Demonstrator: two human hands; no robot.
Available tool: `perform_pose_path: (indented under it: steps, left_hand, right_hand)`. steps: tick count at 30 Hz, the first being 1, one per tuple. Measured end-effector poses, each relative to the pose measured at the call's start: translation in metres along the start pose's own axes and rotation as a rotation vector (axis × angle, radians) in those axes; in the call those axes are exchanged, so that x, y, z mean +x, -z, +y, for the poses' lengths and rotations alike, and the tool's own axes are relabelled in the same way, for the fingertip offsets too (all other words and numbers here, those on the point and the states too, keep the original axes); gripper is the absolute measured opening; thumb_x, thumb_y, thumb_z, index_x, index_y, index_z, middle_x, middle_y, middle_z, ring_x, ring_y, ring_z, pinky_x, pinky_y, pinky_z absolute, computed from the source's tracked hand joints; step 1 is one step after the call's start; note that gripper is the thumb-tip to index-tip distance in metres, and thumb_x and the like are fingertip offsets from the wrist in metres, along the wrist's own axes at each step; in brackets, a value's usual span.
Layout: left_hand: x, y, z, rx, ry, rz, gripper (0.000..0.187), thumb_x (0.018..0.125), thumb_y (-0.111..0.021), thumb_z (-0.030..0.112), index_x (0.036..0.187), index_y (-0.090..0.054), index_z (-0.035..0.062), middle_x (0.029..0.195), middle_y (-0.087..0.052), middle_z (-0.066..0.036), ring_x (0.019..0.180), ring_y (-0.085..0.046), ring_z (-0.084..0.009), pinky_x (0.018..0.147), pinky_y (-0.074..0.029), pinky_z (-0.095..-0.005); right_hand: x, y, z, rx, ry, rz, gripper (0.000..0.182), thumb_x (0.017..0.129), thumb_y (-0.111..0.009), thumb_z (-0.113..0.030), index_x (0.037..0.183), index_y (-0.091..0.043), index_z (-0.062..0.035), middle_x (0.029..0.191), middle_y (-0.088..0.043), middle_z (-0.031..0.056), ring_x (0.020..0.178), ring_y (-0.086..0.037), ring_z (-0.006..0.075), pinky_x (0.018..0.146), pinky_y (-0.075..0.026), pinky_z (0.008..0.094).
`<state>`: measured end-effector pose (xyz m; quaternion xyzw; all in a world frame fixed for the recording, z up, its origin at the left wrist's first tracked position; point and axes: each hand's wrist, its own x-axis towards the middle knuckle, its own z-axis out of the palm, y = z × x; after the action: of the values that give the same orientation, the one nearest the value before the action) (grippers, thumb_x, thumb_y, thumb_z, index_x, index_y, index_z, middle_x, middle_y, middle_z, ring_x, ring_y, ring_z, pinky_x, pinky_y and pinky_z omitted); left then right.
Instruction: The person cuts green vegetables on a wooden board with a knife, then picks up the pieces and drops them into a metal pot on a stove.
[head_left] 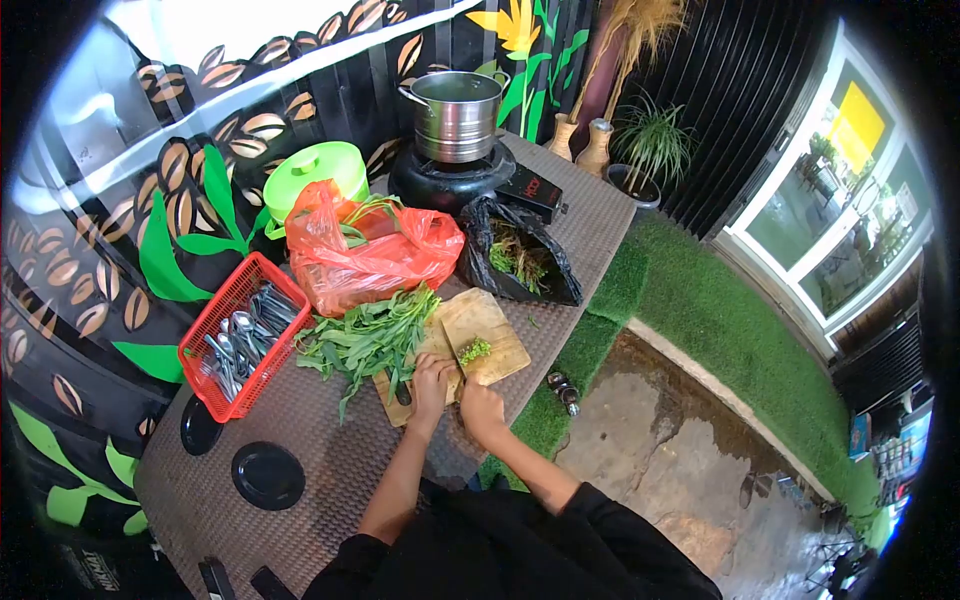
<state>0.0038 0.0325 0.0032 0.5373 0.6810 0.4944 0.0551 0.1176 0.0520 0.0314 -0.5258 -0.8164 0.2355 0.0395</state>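
Observation:
A wooden cutting board (512, 352) lies on the table in front of me. My left hand (431, 384) presses down on the board with curled fingers, closed over the stem ends of the leafy greens (365, 335); what lies under the fingers is mostly hidden. Close beside it, my right hand (482, 409) is wrapped around a knife (456, 352), whose thin blade points away from me across the board. The handle is hidden in my fist. A small heap of chopped green stems (474, 350) sits just right of the blade.
Behind the board stand a red plastic bag (365, 250), a black bag (555, 275) with plant scraps, and a steel pot (458, 120) on a stove (425, 180). Leftward are a red cutlery basket (245, 395), a lime-green lidded container (318, 172) and black plates (268, 475).

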Motion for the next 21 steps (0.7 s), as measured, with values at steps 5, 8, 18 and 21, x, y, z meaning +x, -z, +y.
perform_pose_path:
  steps: [5, 8, 18, 21]
  left_hand:
    - [-0.003, -0.001, 0.002, 0.095, -0.066, 0.037, 0.010, 0.074, -0.064, 0.000, 0.083, -0.067, -0.0032, 0.085, -0.061, -0.013, 0.086, -0.055, -0.0283, 0.077, -0.045, -0.0367]
    - [-0.006, -0.001, 0.001, 0.117, -0.092, 0.053, 0.011, 0.073, -0.064, -0.001, 0.083, -0.067, -0.0040, 0.085, -0.061, -0.013, 0.086, -0.055, -0.0285, 0.077, -0.045, -0.0363]
    - [-0.003, 0.010, 0.002, 0.052, 0.037, -0.035, 0.014, 0.074, -0.063, -0.002, 0.087, -0.068, -0.0038, 0.087, -0.063, -0.015, 0.091, -0.056, -0.0292, 0.077, -0.047, -0.0367]
    - [-0.004, 0.010, 0.007, 0.110, -0.109, 0.003, 0.015, 0.074, -0.064, 0.000, 0.088, -0.069, -0.0030, 0.087, -0.062, -0.015, 0.092, -0.055, -0.0294, 0.078, -0.047, -0.0363]
  right_hand:
    - [0.026, 0.009, 0.009, 0.008, 0.136, 0.045, 0.026, 0.091, -0.044, -0.023, 0.093, -0.049, 0.0028, 0.081, -0.063, 0.0250, 0.075, -0.065, 0.0388, 0.065, -0.053, 0.0466]
    - [0.010, 0.010, 0.010, -0.044, 0.175, 0.026, 0.028, 0.090, -0.045, -0.025, 0.093, -0.049, 0.0020, 0.079, -0.063, 0.0249, 0.074, -0.065, 0.0389, 0.065, -0.052, 0.0473]
    - [0.017, -0.016, 0.013, -0.042, 0.082, 0.101, 0.029, 0.090, -0.044, -0.027, 0.095, -0.046, 0.0015, 0.071, -0.063, 0.0224, 0.067, -0.065, 0.0373, 0.059, -0.053, 0.0453]
    - [0.008, -0.011, 0.018, -0.026, 0.098, 0.108, 0.030, 0.091, -0.044, -0.028, 0.095, -0.046, 0.0011, 0.069, -0.063, 0.0214, 0.067, -0.065, 0.0372, 0.058, -0.052, 0.0451]
